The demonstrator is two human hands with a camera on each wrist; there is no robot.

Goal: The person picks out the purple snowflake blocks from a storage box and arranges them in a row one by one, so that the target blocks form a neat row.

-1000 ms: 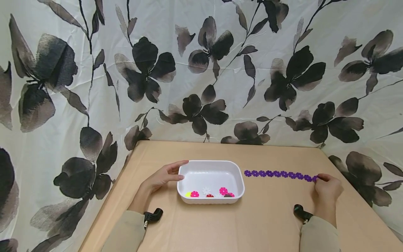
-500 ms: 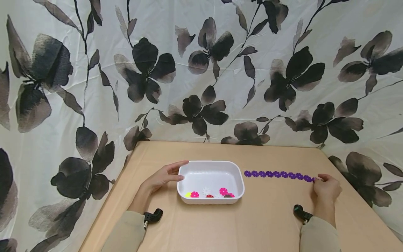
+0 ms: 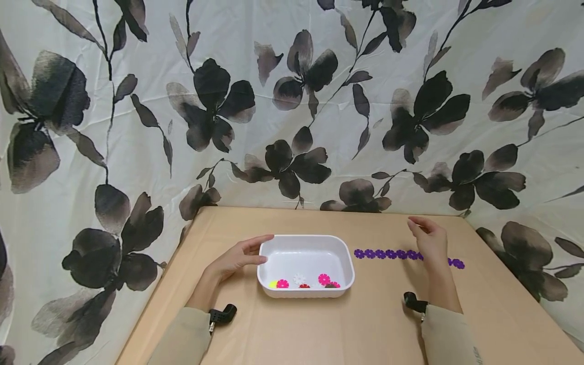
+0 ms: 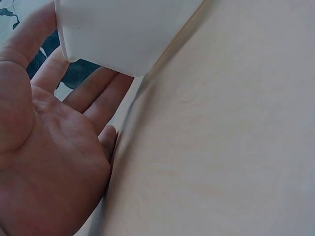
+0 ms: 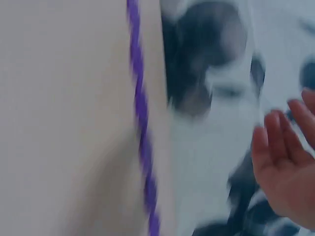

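My left hand [image 3: 234, 257] holds the left end of a white plastic tray [image 3: 301, 293], thumb on the near-left rim and index finger round the far-left corner. In the left wrist view the other fingers [image 4: 93, 93] reach behind the tray wall. Small flower-shaped pieces lie in the tray, among them pink [image 3: 324, 279], yellow [image 3: 272, 284] and white ones. To its right runs a row of purple flower-shaped pieces [image 3: 380, 254]. My right hand [image 3: 431, 242] is raised over that row, hiding part of it. Its fingers are loosely bent, with nothing seen in them.
The tray and the purple row are on a tan tabletop [image 3: 356, 329]. Behind it and along the sides hangs a white cloth [image 3: 347, 121] with dark flower prints. Each wrist wears a small black camera [image 3: 222, 314].
My right hand has left the row's right end and moved left and up. The purple piece it was touching there now lies at the row's end. My left hand and the tray keep their places.
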